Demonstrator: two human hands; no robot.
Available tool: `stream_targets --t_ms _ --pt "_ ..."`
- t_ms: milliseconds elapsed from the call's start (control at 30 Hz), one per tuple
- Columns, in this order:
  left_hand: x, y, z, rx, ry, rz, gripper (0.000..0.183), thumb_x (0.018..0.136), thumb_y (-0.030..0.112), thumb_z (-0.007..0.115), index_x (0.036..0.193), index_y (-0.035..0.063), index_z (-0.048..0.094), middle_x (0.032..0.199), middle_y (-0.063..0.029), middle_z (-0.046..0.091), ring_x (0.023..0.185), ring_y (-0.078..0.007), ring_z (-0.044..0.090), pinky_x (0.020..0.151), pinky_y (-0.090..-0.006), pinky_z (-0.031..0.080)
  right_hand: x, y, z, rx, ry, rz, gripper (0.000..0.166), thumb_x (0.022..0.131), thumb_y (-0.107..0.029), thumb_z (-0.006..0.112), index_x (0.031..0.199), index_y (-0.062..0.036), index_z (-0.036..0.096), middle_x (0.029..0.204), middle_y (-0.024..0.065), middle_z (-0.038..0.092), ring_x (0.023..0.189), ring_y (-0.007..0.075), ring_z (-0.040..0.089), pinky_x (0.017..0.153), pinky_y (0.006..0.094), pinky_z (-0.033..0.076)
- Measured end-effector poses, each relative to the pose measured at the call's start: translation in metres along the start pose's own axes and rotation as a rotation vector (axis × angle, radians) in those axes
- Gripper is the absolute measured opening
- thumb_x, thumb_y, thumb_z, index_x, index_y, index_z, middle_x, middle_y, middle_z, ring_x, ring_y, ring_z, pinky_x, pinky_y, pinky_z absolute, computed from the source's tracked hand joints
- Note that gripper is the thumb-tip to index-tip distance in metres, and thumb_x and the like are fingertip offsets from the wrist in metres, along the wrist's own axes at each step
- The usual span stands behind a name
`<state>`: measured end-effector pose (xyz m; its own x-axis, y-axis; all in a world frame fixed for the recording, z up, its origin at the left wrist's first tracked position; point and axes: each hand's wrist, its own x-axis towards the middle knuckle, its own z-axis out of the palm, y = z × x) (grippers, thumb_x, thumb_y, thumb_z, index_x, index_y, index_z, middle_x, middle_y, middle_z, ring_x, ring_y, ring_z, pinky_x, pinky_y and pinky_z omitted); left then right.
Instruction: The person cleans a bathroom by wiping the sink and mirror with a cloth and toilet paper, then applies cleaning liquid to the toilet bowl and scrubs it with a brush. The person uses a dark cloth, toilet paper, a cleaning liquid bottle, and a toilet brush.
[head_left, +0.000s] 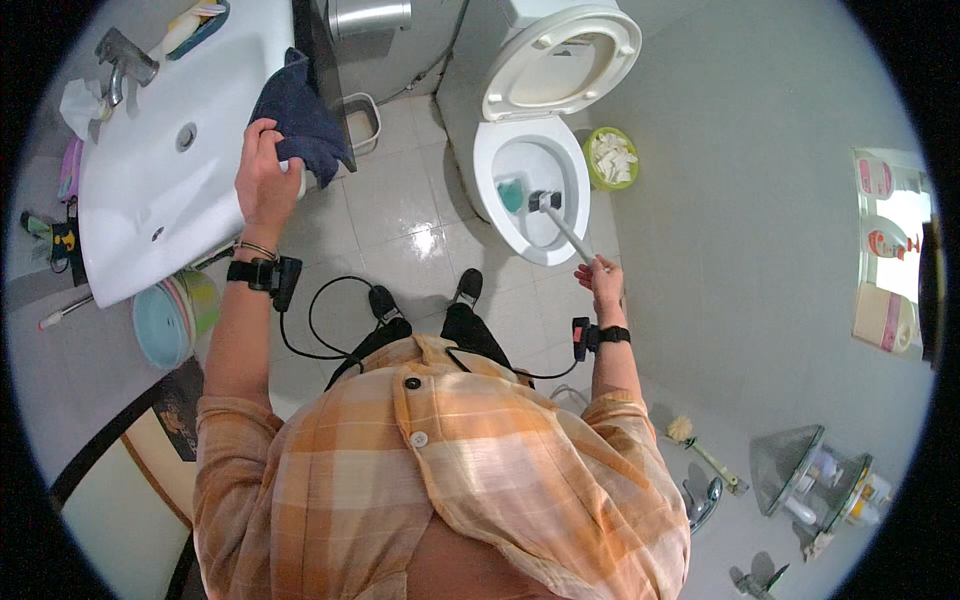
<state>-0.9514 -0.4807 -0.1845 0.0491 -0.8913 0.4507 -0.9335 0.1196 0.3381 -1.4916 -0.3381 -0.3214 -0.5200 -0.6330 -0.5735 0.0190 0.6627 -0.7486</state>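
Observation:
My right hand is closed around the end of the pale handle of a toilet brush. The brush's dark-bristled head is down inside the bowl of a white toilet, to the right of a patch of blue-green liquid. Behind the bowl, the seat and lid are raised. At the right edge of the white washbasin, my left hand has its fingers and thumb curled on a dark blue cloth. The cloth drapes over the basin's edge, and its underside is hidden.
Beside the toilet stands a green bin with crumpled paper in it. A white bin sits beyond the basin. Stacked basins are at lower left. Cables run from both wrist devices. A wall shelf holds bottles.

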Motion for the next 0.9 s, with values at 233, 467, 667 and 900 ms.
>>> stream_targets --t_ms 233,467,667,900 --pt "0.005 0.026 0.000 0.063 -0.154 -0.250 0.027 0.076 0.011 0.062 0.101 0.0045 0.053 0.124 -0.0035 0.051 0.095 -0.0274 0.061 0.076 -0.0364 0.051 0.075 0.040 -0.005 -0.484 -0.171 0.018 0.032 0.086 -0.005 0.055 0.112 0.0127 0.056 0.077 0.0180 0.067 0.059 0.0214 0.067 0.046 0.0304 0.051" --pt "0.005 0.024 0.012 0.168 -0.088 -0.199 0.027 0.077 0.012 0.062 0.102 0.0058 0.053 0.124 -0.0025 0.050 0.094 -0.0272 0.061 0.076 -0.0358 0.050 0.156 0.042 0.011 -0.645 -0.527 0.289 0.018 0.082 -0.011 0.055 0.071 0.0028 0.054 0.055 0.0107 0.054 0.042 0.0195 0.052 0.036 0.0354 0.037" --pt "0.006 0.018 0.022 0.237 -0.057 -0.138 0.038 0.076 0.004 0.061 0.112 0.0059 0.052 0.127 -0.0017 0.048 0.089 -0.0230 0.059 0.069 -0.0315 0.049 0.200 0.071 0.037 -0.563 -0.634 0.344 0.026 0.086 -0.015 0.052 0.067 0.0030 0.055 0.053 0.0117 0.053 0.041 0.0214 0.050 0.037 0.0365 0.036" --pt "0.007 0.027 0.019 0.245 -0.112 -0.289 0.029 0.078 0.011 0.061 0.105 0.0065 0.053 0.125 -0.0028 0.049 0.095 -0.0270 0.061 0.074 -0.0359 0.051 0.145 0.061 0.004 -0.498 -0.700 0.450 0.032 0.087 -0.009 0.054 0.115 0.0048 0.048 0.058 0.0088 0.053 0.044 0.0194 0.052 0.038 0.0352 0.041"
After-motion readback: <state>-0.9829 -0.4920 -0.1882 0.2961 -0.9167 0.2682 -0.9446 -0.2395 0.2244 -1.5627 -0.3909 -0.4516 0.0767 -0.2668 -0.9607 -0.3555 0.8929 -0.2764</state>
